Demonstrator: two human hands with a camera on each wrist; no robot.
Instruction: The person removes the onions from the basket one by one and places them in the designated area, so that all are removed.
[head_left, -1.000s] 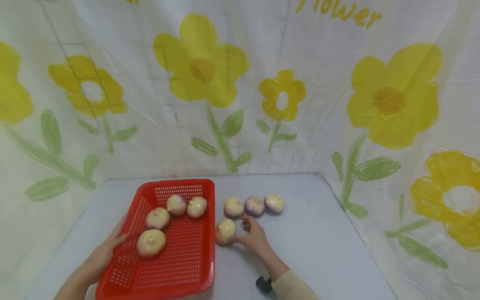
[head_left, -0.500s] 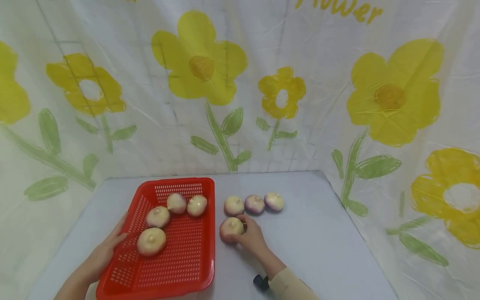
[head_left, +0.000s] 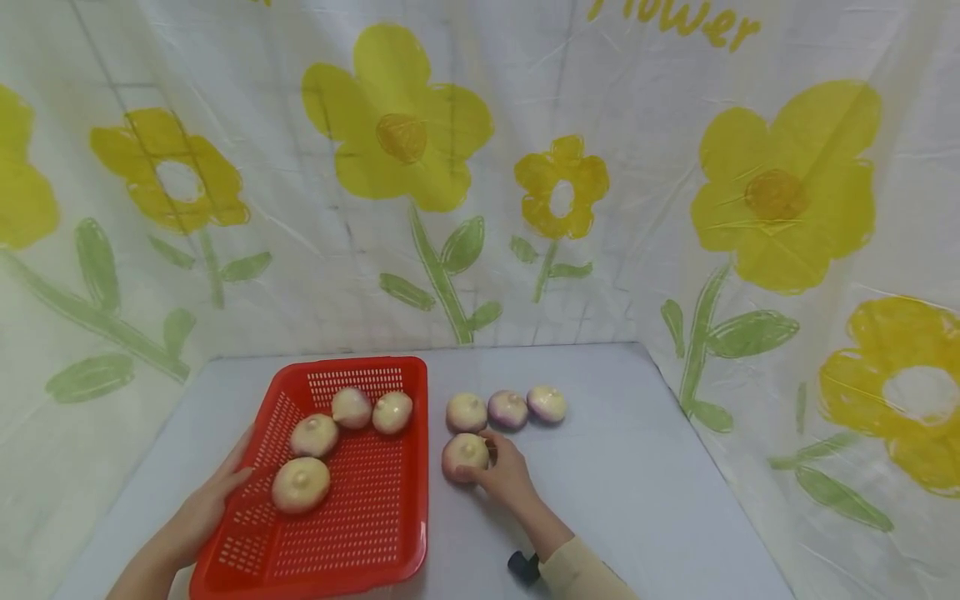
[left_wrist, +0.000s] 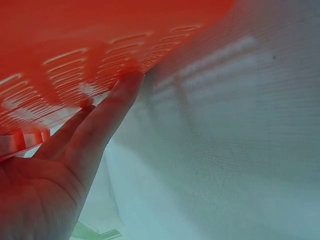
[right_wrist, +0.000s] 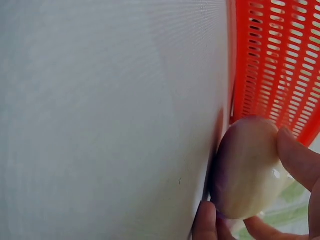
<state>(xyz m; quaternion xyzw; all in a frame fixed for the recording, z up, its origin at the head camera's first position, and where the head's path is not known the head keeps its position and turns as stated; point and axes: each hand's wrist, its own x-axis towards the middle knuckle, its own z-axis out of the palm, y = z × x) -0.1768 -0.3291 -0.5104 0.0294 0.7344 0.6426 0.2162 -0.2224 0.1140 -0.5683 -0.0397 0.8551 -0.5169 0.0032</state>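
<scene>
We see the held bulb (head_left: 462, 455) with its small nub facing up towards the head camera, set a little off the middle of its top. From above it looks almost round, so we make out little long axis there; from the right wrist it shows as an oval whose longer axis runs roughly along the table (head_left: 615, 492) surface. It sits just to the right of the red basket (head_left: 367, 512), with a narrow gap, and on the near side of the leftmost of three other bulbs (head_left: 508, 410) in a row. We cannot tell whether it touches the tabletop or is just above it.

The right hand (head_left: 508, 477) grips this bulb, thumb on its near side and fingers curled about the far side; the forearm slants in from the lower right in a pale sleeve (head_left: 587, 572). The left hand (head_left: 198, 512) holds the basket's left side, its thumb at the rim and its fingers reaching along the outside of the slotted wall, two of them nearly straight in the left wrist view. The basket's long axis runs from near to far, and four bulbs (head_left: 302, 485) lie inside.

The held bulb is squat, smooth and glossy, cream on top and shading to a pinkish purple lower down.
</scene>
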